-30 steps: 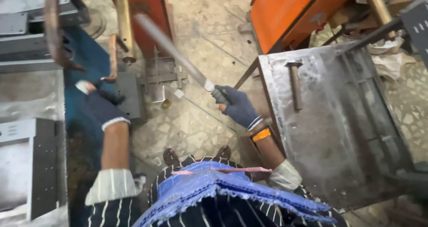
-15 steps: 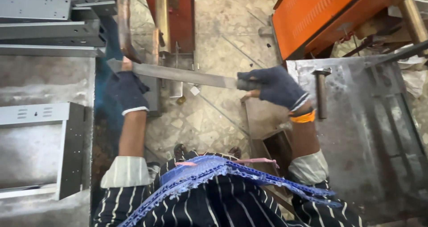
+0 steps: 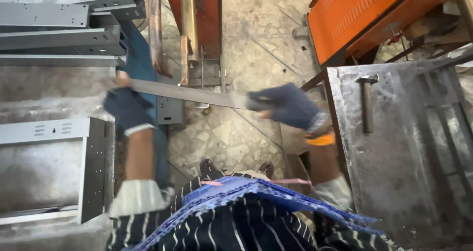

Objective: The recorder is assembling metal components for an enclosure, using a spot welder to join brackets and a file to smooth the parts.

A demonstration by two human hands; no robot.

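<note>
You hold the flat metal strip (image 3: 189,93) level above the tiled floor (image 3: 236,132), one gloved hand at each end. Your left hand (image 3: 127,108) closes on the left end beside the grey sheet-metal channels (image 3: 54,34); your right hand (image 3: 286,105) grips the other. Both forearms extend forward. Setting the strip down would demand a steady, level carry.

gloved hands (image 3: 288,105) blurred, hammer (image 3: 367,105) handle indistinct

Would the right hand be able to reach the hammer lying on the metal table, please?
Probably yes: the hammer lies in the open just beside the right hand, nothing between, but that hand grips a flat metal bar.
</note>
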